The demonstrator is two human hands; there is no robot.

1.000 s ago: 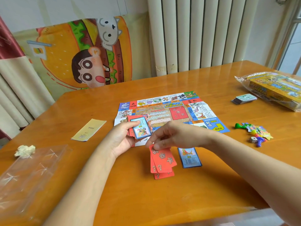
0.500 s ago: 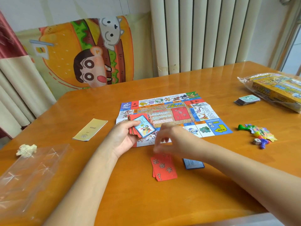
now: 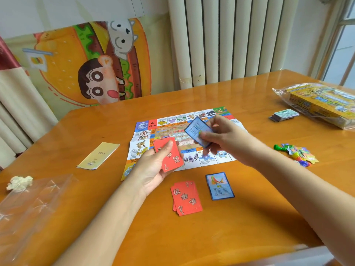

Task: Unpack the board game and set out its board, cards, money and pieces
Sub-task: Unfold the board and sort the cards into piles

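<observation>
Left hand (image 3: 151,169) grips a red card stack (image 3: 175,160), just beyond the red pile (image 3: 186,198) and lone blue card (image 3: 220,186) lying on the worktop (image 3: 240,227). Farther off, right hand (image 3: 222,135) pinches a tilted blue card (image 3: 196,131) above the board (image 3: 163,121).

The game box (image 3: 324,104) in its bag runs off the right edge, and the clear wrapper (image 3: 28,204) off the lower left. The left hand (image 3: 153,169) with its red cards (image 3: 169,154) and the right hand (image 3: 224,139) hide the middle of the board (image 3: 172,120). The blue card (image 3: 197,131) pinched at centre is blurred, its print unreadable.
</observation>
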